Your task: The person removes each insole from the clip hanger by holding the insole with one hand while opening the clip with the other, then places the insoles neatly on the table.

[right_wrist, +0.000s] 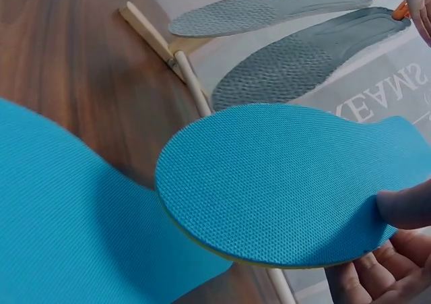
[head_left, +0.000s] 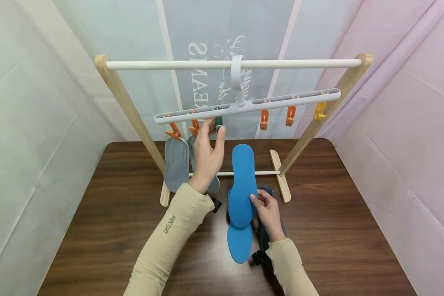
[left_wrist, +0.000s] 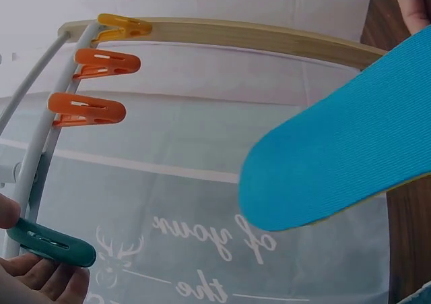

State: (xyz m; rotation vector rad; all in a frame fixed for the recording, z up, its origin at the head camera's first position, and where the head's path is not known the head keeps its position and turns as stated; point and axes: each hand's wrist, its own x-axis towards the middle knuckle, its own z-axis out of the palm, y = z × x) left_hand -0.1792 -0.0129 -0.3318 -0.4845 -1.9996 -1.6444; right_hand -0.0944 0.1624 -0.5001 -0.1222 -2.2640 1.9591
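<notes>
My left hand (head_left: 208, 158) is raised to the hanger, its thumb and fingers pinching a green clip (left_wrist: 54, 243) just left of the hanger's middle. With my right hand (head_left: 269, 213) I hold a blue insole (head_left: 243, 176) by its side edge, thumb on the top face and fingers beneath. The insole's narrow end points up toward the hanger, below and right of the green clip. Under it lies a second blue insole (head_left: 240, 244), partly covered in the head view. Two grey insoles (head_left: 176, 164) hang from orange clips (head_left: 174, 131) at the hanger's left.
A white hanger (head_left: 288, 100) hooks over the rod (head_left: 170, 65) of a wooden rack. Two orange clips (head_left: 264, 120) and a yellow clip (head_left: 320, 111) hang on its right half. Dark objects, partly hidden, lie beside my right forearm on the brown table (head_left: 336, 230).
</notes>
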